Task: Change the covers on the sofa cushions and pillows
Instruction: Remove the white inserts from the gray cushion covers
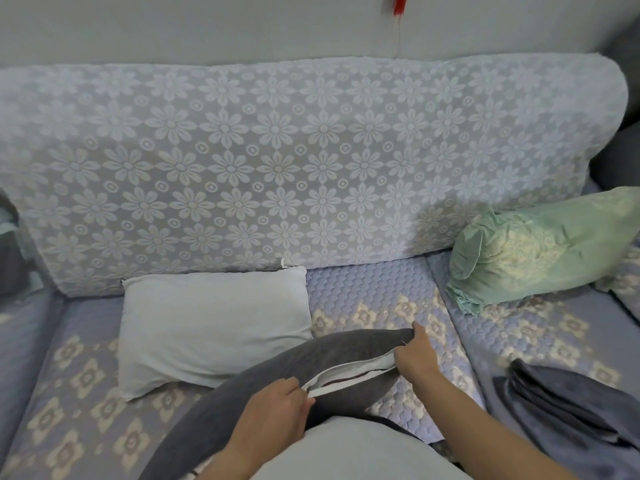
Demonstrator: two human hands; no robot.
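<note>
A pillow in a dark grey cover (263, 379) lies across my lap at the sofa's front. Its zip edge is parted and white lining shows in the gap. My left hand (277, 407) pinches the near end of that opening. My right hand (412, 358) grips the far end, index finger pointing out. A bare white pillow (211, 327) lies flat on the seat behind it. At the right, a green patterned pillow (540, 251) leans by the backrest.
Folded dark grey fabric (568, 407) sits on the right seat cushion. The sofa seat (377, 289) has a quilted lilac cover with cream flowers. The backrest (294, 161) wears white floral lace. A dark object (8, 251) stands at the left edge.
</note>
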